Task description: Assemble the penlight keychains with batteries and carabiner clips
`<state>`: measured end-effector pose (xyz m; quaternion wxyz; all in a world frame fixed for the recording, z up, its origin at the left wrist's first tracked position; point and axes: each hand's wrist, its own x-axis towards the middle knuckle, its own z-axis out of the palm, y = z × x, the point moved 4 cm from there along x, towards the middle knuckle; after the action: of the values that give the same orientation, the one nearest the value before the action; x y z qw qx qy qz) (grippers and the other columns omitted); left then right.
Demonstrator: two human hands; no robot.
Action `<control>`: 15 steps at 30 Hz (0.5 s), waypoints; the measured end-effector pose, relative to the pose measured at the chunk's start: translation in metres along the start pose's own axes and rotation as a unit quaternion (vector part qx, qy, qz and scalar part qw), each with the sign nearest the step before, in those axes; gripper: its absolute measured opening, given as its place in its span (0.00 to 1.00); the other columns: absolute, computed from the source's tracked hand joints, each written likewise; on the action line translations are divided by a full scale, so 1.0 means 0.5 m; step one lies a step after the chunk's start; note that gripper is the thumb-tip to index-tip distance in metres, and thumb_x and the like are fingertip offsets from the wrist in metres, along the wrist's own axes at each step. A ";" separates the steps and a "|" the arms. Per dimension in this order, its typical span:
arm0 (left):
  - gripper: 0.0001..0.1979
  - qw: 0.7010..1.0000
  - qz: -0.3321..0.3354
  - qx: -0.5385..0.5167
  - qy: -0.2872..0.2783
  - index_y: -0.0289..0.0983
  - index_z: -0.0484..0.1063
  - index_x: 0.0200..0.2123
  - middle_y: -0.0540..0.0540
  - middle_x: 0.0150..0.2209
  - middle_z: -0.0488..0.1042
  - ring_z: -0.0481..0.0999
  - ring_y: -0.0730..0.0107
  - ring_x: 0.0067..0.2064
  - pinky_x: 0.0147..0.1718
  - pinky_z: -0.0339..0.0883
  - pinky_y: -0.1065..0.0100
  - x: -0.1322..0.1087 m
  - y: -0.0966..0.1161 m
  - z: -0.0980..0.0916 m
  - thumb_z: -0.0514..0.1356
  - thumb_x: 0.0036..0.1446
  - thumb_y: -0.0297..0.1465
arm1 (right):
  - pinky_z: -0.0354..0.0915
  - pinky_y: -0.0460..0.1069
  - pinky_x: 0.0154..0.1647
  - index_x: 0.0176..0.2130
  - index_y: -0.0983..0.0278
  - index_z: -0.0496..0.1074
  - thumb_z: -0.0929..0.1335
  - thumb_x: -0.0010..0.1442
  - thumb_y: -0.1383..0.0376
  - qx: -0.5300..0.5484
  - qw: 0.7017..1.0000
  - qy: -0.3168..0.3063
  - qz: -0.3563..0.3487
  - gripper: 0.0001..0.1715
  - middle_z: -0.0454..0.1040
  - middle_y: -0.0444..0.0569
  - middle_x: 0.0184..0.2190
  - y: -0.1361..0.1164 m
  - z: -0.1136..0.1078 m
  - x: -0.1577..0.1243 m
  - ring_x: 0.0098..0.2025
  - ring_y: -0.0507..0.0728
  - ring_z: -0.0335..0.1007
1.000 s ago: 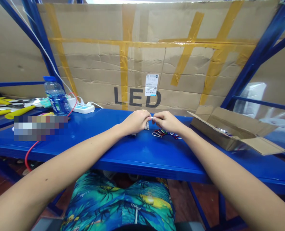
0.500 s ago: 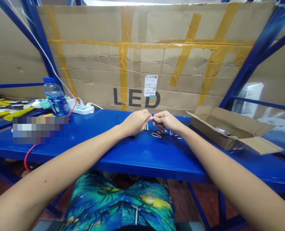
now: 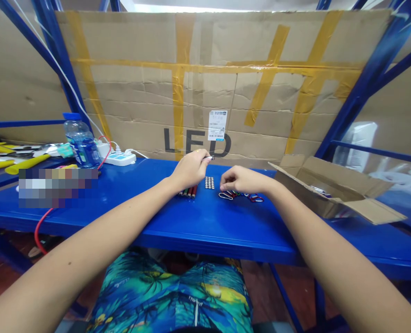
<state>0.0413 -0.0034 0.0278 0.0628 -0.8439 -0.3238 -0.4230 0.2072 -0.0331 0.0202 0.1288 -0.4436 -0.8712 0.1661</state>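
My left hand point(image 3: 190, 169) is raised a little above the blue shelf top point(image 3: 205, 217), its fingers pinched on a small silver part point(image 3: 209, 158) whose tip pokes out to the right. Just below it lie several dark and red tube-like pieces point(image 3: 187, 191) side by side. A small cluster of silver button-like parts point(image 3: 209, 182) sits between my hands. My right hand point(image 3: 240, 179) hovers low with curled fingers, its fingertips down on a row of coloured carabiner clips point(image 3: 240, 196); what it holds, if anything, is hidden.
An open cardboard box point(image 3: 333, 190) lies on the right. A water bottle point(image 3: 82, 140) and a white power strip point(image 3: 119, 158) stand at the back left, with yellow tools point(image 3: 14, 163) beyond. A taped "LED" cardboard sheet point(image 3: 205, 83) forms the back wall.
My hands have come apart. The left hand lifted with the small silver part, uncovering the tube-like pieces. The right hand dropped to the carabiner clips.
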 end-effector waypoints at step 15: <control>0.09 0.999 0.027 -0.027 -0.011 0.36 0.70 0.35 0.43 0.35 0.76 0.74 0.63 0.38 0.39 0.67 0.61 -0.002 0.012 -0.001 0.52 0.65 0.31 | 0.61 0.47 0.30 0.30 0.65 0.79 0.74 0.49 0.64 -0.061 0.993 -0.065 0.075 0.07 0.80 0.48 0.31 -0.015 0.033 0.002 0.31 0.55 0.72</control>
<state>0.0439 -0.0089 0.0283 0.0480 -0.8587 -0.2898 -0.4200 0.1952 -0.0394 0.0079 0.0316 -0.5034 -0.8503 0.1499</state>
